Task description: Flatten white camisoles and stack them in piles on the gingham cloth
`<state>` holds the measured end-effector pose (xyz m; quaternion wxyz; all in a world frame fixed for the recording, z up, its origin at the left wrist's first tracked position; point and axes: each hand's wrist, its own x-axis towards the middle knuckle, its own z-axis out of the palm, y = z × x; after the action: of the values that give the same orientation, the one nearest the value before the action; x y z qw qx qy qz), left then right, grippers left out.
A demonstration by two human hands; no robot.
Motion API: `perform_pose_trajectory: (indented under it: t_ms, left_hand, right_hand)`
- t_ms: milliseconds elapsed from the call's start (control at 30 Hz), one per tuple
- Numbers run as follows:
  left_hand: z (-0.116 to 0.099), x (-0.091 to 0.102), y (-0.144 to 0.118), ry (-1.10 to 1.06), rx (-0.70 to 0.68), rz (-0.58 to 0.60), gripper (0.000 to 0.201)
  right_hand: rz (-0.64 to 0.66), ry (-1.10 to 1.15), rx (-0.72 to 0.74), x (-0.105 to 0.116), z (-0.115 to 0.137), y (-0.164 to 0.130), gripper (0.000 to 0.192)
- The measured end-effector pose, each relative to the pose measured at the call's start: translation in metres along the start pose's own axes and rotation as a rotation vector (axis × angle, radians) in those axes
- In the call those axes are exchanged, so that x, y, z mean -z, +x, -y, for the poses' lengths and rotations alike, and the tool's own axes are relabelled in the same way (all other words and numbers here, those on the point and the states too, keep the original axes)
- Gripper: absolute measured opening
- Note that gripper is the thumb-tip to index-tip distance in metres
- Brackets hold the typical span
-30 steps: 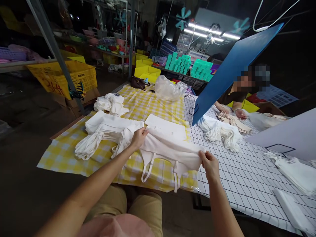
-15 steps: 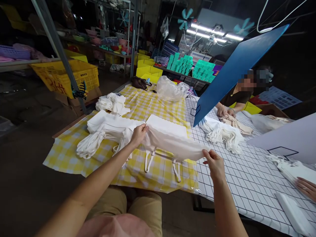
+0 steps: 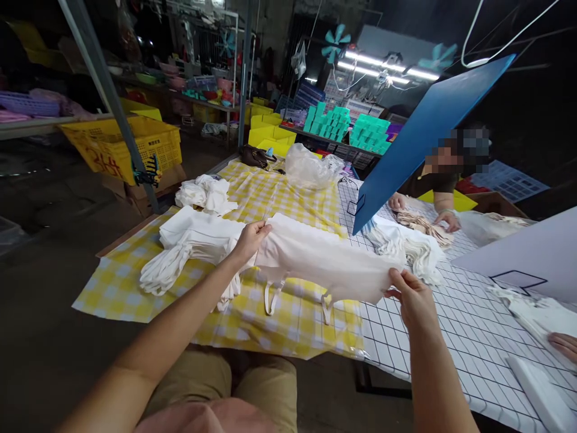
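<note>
A white strapped garment [image 3: 329, 267] was stretched sideways above the near part of a yellow checked cloth [image 3: 297, 331], its right end reaching over the neighbouring white gridded cloth [image 3: 433, 343]. The left hand [image 3: 250, 240] was clamped on the garment's left end, thumb against fingers; the right hand [image 3: 412, 294] pinched the opposite end in the same way. The wide spacing of the two grips presumably served to draw the fabric flat, and holding by the ends left the middle unobstructed. Two straps [image 3: 270, 297] hung toward the wearer, probably because only the band was under tension. Behind the garment's far edge lay a flat white layer [image 3: 300, 224]; where the one ended and the other began could not be told exactly.

Just beside the left hand, a pile of white garments [image 3: 193, 240] lay folded over one another, an arrangement likely meant to keep them aligned and within reach. Beyond it sat a looser white heap [image 3: 207, 192]. A clear plastic bag [image 3: 311, 165] rested at the far end of the checked cloth.

To the right, a blue board [image 3: 428, 138] stood tilted, seemingly as a divider between work places; past it, a co-worker's hands [image 3: 448, 219] were at beige cloths [image 3: 421, 227].
</note>
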<state>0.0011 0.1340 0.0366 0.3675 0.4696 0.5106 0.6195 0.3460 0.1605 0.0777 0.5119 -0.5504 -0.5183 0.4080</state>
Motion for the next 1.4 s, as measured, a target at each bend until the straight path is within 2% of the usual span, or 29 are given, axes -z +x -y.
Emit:
perform_pose_trajectory:
  t_ms: [100, 200, 300, 400, 533, 633, 733, 933, 1133, 1267, 1400]
  left_hand:
    - [-0.013, -0.003, 0.020, 0.001, -0.009, -0.004, 0.027]
    - [-0.033, -0.004, 0.035, -0.034, -0.068, 0.015, 0.026]
    - [-0.046, 0.004, 0.028, -0.012, -0.165, 0.053, 0.026]
    - [-0.037, 0.021, -0.009, 0.139, -0.187, 0.142, 0.025]
    - [0.009, 0.046, -0.080, 0.348, -0.110, 0.355, 0.022]
    - [0.039, 0.057, -0.127, 0.524, -0.100, 0.563, 0.027]
    - [0.052, 0.059, -0.155, 0.624, -0.118, 0.666, 0.029]
    - [0.057, 0.059, -0.165, 0.751, -0.176, 0.711, 0.031]
    - [0.057, 0.059, -0.166, 0.747, -0.157, 0.690, 0.028]
    - [0.045, 0.057, -0.165, 0.674, -0.102, 0.622, 0.030]
    - [0.018, 0.056, -0.156, 0.585, 0.008, 0.495, 0.029]
  right_hand:
    - [-0.016, 0.039, 0.001, -0.005, 0.009, 0.018, 0.035]
    - [-0.046, 0.104, 0.102, -0.008, 0.019, 0.028, 0.031]
    - [-0.042, 0.116, 0.195, 0.000, 0.020, 0.020, 0.026]
    - [0.094, -0.079, 0.170, 0.018, 0.001, -0.006, 0.024]
    - [0.434, -0.361, -0.005, 0.039, -0.041, -0.051, 0.030]
    - [0.544, -0.442, -0.120, 0.048, -0.070, -0.081, 0.037]
    - [0.602, -0.487, -0.163, 0.053, -0.089, -0.101, 0.039]
    - [0.592, -0.507, -0.187, 0.057, -0.098, -0.116, 0.040]
    - [0.583, -0.502, -0.181, 0.058, -0.100, -0.117, 0.039]
    - [0.558, -0.473, -0.170, 0.057, -0.088, -0.116, 0.036]
    - [0.467, -0.392, -0.139, 0.061, -0.064, -0.116, 0.029]
